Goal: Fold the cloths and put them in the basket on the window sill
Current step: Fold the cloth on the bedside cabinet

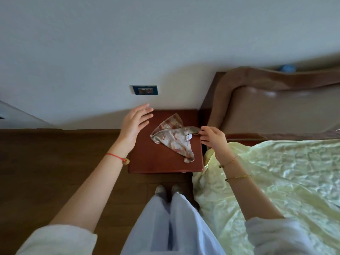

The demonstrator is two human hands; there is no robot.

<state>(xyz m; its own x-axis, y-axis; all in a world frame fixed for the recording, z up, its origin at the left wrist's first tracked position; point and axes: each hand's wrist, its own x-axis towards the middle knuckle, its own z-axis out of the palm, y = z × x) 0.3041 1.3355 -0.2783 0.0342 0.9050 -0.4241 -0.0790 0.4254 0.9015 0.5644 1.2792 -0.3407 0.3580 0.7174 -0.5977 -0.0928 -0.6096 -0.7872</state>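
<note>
blue object [287, 68] blurred, bed [276, 172] cropped right

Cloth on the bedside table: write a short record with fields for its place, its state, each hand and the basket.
place: cloth lies on the bedside table beside the bed
state: crumpled, not yet folded
left hand: open, over the table's left edge, off the cloth
right hand: pinches the cloth's right corner
basket: not in view

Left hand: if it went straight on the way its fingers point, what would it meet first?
Likely the wall just behind the back edge of the nightstand. The left hand points past the cloth, to its left. Depth is unclear from this view.
</note>
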